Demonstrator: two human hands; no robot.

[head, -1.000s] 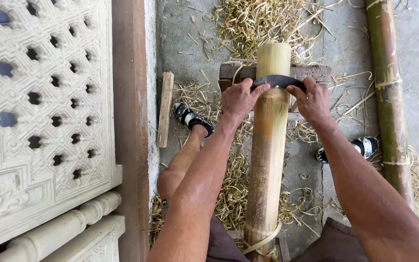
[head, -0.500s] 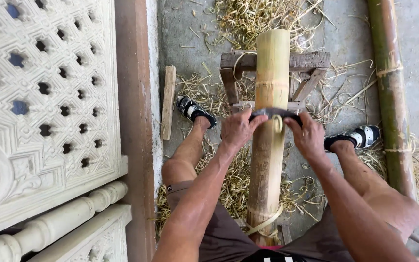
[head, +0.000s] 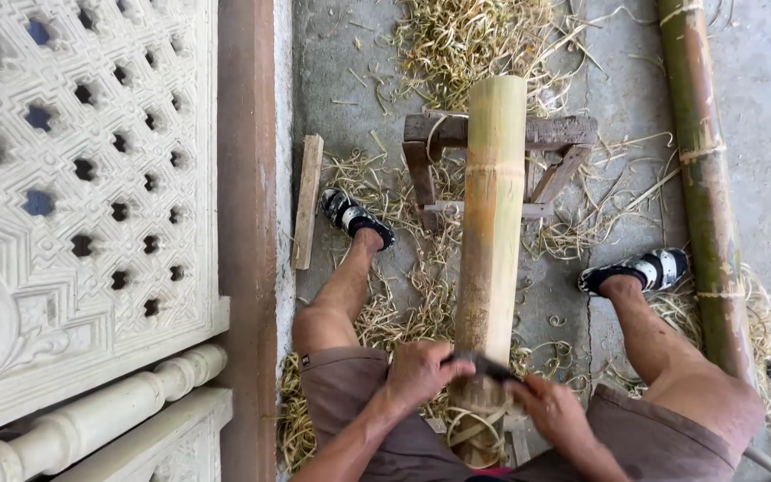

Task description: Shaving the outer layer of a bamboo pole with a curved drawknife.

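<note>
bright even daylight | soft faint shadows | no glare | sharp, mild edge distortion

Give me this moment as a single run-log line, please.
left hand: grips dark blade | right hand: grips same blade | blade: across bamboo pole, near end | pole: propped on wooden stand

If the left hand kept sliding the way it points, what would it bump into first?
The left hand points right, across the bamboo pole, gripping one end of a dark blade. Going straight on, it would probably meet the right hand first, though depth is hard to judge.
</note>
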